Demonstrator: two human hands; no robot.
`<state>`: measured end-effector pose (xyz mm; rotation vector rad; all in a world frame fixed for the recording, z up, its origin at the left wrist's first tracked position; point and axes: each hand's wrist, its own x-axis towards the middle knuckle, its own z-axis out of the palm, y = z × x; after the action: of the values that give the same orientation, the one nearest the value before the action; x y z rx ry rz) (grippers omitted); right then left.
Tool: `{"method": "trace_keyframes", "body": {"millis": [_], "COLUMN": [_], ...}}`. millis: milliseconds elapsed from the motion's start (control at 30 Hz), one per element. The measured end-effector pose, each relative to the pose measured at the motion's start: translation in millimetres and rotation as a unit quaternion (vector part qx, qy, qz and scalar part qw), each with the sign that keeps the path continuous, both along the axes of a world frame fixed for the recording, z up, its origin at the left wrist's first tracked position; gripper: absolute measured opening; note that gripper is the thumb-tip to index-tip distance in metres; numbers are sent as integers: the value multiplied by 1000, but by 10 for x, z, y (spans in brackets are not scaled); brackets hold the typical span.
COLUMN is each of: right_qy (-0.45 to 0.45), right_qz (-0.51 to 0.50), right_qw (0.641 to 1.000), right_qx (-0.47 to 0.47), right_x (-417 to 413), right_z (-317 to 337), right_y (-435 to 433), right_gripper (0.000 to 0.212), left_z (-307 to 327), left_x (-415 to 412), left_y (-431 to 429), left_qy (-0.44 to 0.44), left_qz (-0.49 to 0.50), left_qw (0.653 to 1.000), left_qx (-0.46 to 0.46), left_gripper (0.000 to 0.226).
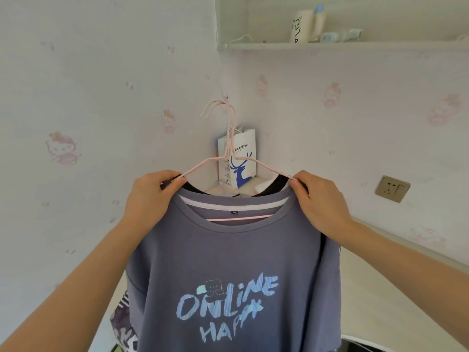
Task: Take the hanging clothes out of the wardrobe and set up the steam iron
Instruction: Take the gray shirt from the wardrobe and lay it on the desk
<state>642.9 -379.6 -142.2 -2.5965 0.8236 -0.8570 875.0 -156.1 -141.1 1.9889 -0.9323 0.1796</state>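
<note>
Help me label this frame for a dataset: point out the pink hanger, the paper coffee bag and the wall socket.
pink hanger (238, 217), head view, on its lower crossbar.
paper coffee bag (243, 168), head view, on its printed front face.
wall socket (392, 188), head view, on the middle of its plate.

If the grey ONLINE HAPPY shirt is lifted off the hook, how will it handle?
Probably floppy: the shirt drapes from its pink hanger, so it should sway. Likely light, since the left hand and right hand pinch its shoulders. Its hook shares a crowded wall hook, so it may snag.
</note>
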Motion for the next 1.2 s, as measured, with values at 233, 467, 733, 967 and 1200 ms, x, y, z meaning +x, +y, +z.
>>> {"method": "trace_keyframes", "body": {"millis": [233, 467, 733, 967, 1200], "right_qy": [-11, 10, 57, 90, 100], "right_qz": [18, 29, 49, 40, 35], "right_qw": [1000, 997, 975, 966, 966], "right_qx": [-2, 77, 211, 238, 234], "right_x": [677, 1335, 1866, 2160, 2335], "right_z": [23, -493, -1498, -2017, -2261], "right_y": [-763, -1526, -2011, -2192, -2300], "right_gripper": [25, 21, 21, 20, 17], "left_z": [65, -388, -1302, -1904, -2317], "left_x": [597, 1232, 1739, 2074, 2333], "left_y": [-673, -1355, -1804, -1715, -1343], "left_qy": [1, 34, 120, 226, 285], "left_qz": [17, 30, 25, 10, 5], "left_qw": [1000, 996, 977, 954, 922], "left_qx": [12, 77, 174, 198, 264], "left_gripper": [17, 16, 20, 28, 28]}}
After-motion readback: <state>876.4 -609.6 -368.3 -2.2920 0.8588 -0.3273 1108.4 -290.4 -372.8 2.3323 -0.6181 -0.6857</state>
